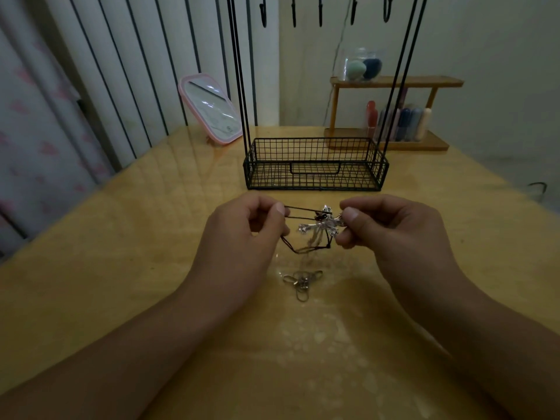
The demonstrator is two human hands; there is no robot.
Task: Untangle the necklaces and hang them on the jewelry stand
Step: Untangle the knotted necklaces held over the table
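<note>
Above the glossy yellow wooden table (pixel 121 237), the left hand (pixel 242 234) pinches a thin dark cord necklace (pixel 300 212); the right hand (pixel 391 225) pinches its tangled silver pendant cluster (pixel 322 222), near the black wire-mesh jewelry stand (pixel 315 165).

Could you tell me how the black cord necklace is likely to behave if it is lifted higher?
Probably floppy: the black cord necklace sags in a loop below the left hand and right hand. Likely light, since fingertip pinches hold it. The silver pendants may swing and snag.
</note>
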